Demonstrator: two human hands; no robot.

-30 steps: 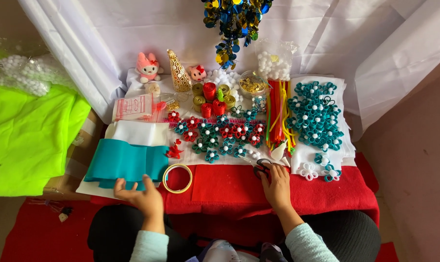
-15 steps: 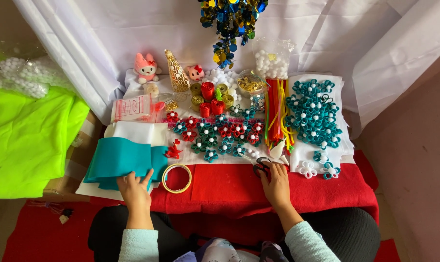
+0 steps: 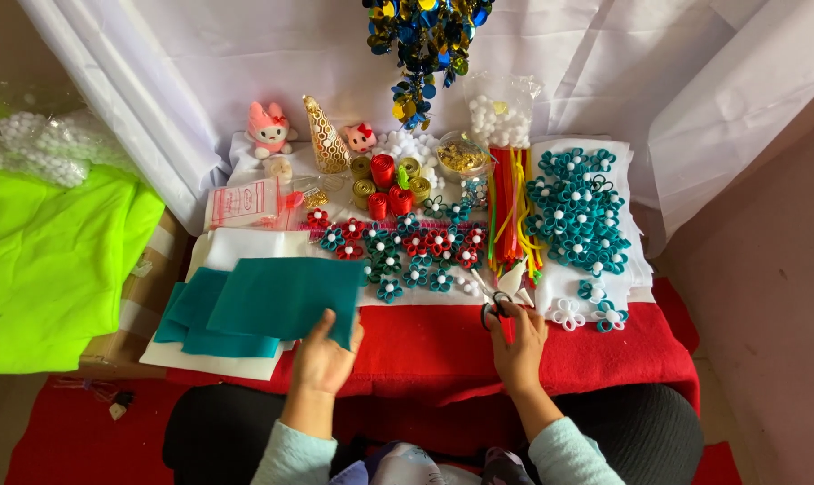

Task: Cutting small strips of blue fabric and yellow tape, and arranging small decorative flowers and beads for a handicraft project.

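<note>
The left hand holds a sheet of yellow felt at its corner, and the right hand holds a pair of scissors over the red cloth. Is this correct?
Not quite. The felt sheet in the left hand is teal, not yellow; the head view shows this. The rest is correct: the right hand holds the scissors over the red cloth.

A home craft corner: a red-covered table (image 3: 604,346) crowded with felt flowers (image 3: 407,247), ribbon rolls (image 3: 384,180) and pipe cleaners (image 3: 510,211).

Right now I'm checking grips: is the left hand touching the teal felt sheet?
Touching. The head view shows the left hand with its fingers lying over the lower right corner of the teal felt sheet, no gap.
</note>
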